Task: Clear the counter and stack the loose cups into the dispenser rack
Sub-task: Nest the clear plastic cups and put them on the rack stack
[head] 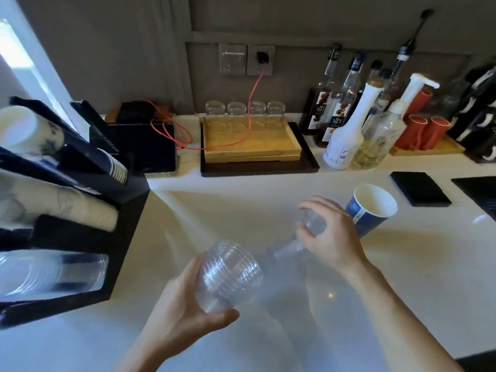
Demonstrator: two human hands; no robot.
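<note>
Two hands work above the bench (375, 264): our left hand (185, 310) grips a clear cup stack (230, 275), our right hand's (330, 237) fingers (311, 204) curl round another clear cup (312, 225), with a blue paper cup (370, 208) just behind and the dispenser rack (126, 210) left.

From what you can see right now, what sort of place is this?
Most likely a cafe or drinks bar counter. A black dispenser rack holds stacked paper and clear cups, syrup bottles with pourers line the wall, and the left hand grips a stack of clear plastic cups.
</note>
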